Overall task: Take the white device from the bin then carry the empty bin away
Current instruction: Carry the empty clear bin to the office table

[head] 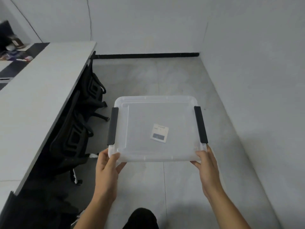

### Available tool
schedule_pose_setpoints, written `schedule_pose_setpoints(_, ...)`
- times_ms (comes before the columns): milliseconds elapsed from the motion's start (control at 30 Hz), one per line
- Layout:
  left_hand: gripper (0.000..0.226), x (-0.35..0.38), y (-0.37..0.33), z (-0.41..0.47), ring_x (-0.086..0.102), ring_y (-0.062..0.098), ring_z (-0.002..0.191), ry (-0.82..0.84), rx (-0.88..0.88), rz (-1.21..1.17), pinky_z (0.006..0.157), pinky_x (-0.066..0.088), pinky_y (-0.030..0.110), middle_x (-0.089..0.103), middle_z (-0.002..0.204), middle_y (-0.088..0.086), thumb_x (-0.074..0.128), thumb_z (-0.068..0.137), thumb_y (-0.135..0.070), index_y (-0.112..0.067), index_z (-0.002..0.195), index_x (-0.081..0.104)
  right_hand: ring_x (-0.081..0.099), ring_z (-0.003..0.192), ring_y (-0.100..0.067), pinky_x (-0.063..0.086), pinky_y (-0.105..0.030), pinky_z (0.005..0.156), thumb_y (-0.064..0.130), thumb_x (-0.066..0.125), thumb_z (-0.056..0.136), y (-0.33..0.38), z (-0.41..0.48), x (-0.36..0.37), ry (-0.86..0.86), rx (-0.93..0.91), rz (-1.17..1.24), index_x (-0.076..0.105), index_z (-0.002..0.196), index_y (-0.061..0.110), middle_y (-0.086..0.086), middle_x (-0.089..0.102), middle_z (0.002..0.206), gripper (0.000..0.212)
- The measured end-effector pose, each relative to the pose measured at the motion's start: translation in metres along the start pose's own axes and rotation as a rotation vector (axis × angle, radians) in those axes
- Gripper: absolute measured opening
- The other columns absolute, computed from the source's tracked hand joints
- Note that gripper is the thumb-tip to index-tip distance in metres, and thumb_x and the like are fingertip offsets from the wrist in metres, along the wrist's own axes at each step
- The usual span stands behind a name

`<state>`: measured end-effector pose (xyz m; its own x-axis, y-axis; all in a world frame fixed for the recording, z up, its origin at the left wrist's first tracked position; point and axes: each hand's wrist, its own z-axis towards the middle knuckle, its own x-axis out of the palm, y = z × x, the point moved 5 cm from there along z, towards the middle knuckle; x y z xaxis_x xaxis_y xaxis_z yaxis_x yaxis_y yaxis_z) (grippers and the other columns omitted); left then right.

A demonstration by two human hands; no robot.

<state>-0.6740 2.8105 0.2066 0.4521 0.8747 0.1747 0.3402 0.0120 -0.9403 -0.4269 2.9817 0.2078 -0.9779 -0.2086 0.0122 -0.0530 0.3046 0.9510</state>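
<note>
A: What are the hands doing?

B: Both are clamped on the near corners of the clear bin (155,129). The left hand (108,169) has its thumb on top of the near left corner and its fingers curled underneath; the right hand (207,166) grips the near right corner the same way. Neither is on the dark handles (113,126) along the sides, which sit further out.

A: And where is the bin itself?

B: In the air over the grey floor (148,76), held out in front of the person, roughly level. It looks empty except for a paper label (159,133) that seems stuck to it. I see no white device anywhere, so I judge that part is done and this is the carrying.

A: What surrounds it?

B: To the left, a long desk (41,90) with black chairs (85,116) tucked under it. A white wall (247,63) runs along the right, and another closes off the far end of the room.

A: What could go wrong?

B: The grip is only at the near edge, so the far side hangs unsupported; smooth plastic could tip down or slip from the fingers. The passage between the chairs and the wall is narrow too, so a swing left could knock the bin on a chair, and a chair's wheeled foot could catch a step.
</note>
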Motion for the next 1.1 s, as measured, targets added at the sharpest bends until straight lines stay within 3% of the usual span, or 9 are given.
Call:
schedule_pose_setpoints(100, 0.014, 0.026, -0.009, 0.078, 0.069, 0.021, 0.099, -0.072, -0.001, -0.037, 0.092, 0.053, 0.044, 0.071, 0.101, 0.004, 0.05, 0.098, -0.007, -0.008, 0.108, 0.06, 0.064, 0.11, -0.011, 0.051, -0.041, 0.101, 0.015, 0.045, 0.098, 0.023, 0.09, 0.052, 0.074, -0.001, -0.067, 0.053, 0.14, 0.029, 0.006, 0.067, 0.124, 0.045)
schedule_pose_setpoints(300, 0.017, 0.087, -0.029, 0.272, 0.068, 0.03, 0.106, -0.156, 0.012, -0.078, 0.089, 0.055, 0.045, 0.068, 0.113, 0.012, 0.053, 0.096, -0.007, -0.007, 0.111, 0.061, 0.062, 0.116, -0.016, 0.049, -0.046, 0.105, 0.019, 0.045, 0.099, 0.061, 0.283, 0.168, 0.15, -0.013, -0.136, 0.049, 0.145, 0.025, 0.0, 0.064, 0.131, 0.047)
schedule_pose_setpoints(567, 0.02, 0.212, -0.112, 0.5, 0.067, 0.027, 0.105, -0.116, 0.008, -0.027, 0.09, 0.056, 0.046, 0.066, 0.114, 0.012, 0.052, 0.097, -0.006, -0.004, 0.115, 0.059, 0.064, 0.105, -0.01, 0.047, -0.034, 0.096, 0.011, 0.047, 0.096, 0.154, 0.491, 0.268, 0.072, -0.008, -0.08, 0.065, 0.113, 0.034, 0.011, 0.069, 0.11, 0.034)
schedule_pose_setpoints(767, 0.019, 0.313, -0.137, 0.674, 0.07, 0.021, 0.094, -0.103, 0.011, 0.015, 0.08, 0.057, 0.036, 0.068, 0.106, 0.008, 0.053, 0.098, -0.007, -0.002, 0.115, 0.059, 0.064, 0.111, -0.013, 0.048, -0.037, 0.099, 0.024, 0.049, 0.087, 0.177, 0.678, 0.338, 0.02, -0.001, -0.053, 0.061, 0.128, 0.03, 0.009, 0.069, 0.119, 0.043)
schedule_pose_setpoints(900, 0.016, 0.372, -0.162, 0.787, 0.074, 0.014, 0.084, -0.154, 0.012, -0.015, 0.086, 0.056, 0.043, 0.072, 0.094, -0.001, 0.052, 0.098, -0.008, -0.005, 0.112, 0.059, 0.063, 0.109, -0.009, 0.047, -0.035, 0.1, 0.017, 0.048, 0.094, 0.213, 0.809, 0.402, 0.097, 0.008, -0.049, 0.059, 0.129, 0.031, 0.012, 0.068, 0.117, 0.039)
schedule_pose_setpoints(1000, 0.016, 0.394, -0.19, 0.861, 0.072, 0.019, 0.097, -0.231, 0.005, -0.032, 0.094, 0.054, 0.048, 0.07, 0.104, 0.003, 0.053, 0.098, -0.01, -0.009, 0.112, 0.06, 0.062, 0.106, -0.003, 0.046, -0.03, 0.097, 0.013, 0.046, 0.098, 0.254, 0.889, 0.463, 0.195, 0.008, -0.086, 0.06, 0.123, 0.037, 0.016, 0.067, 0.115, 0.038)
schedule_pose_setpoints(1100, 0.017, 0.4, -0.213, 0.93, 0.068, 0.024, 0.108, -0.336, 0.0, -0.063, 0.097, 0.053, 0.05, 0.066, 0.115, 0.008, 0.054, 0.098, -0.013, -0.011, 0.114, 0.06, 0.062, 0.104, 0.002, 0.047, -0.029, 0.097, 0.012, 0.046, 0.098, 0.291, 0.956, 0.533, 0.289, -0.003, -0.147, 0.06, 0.131, 0.029, 0.016, 0.066, 0.115, 0.04)
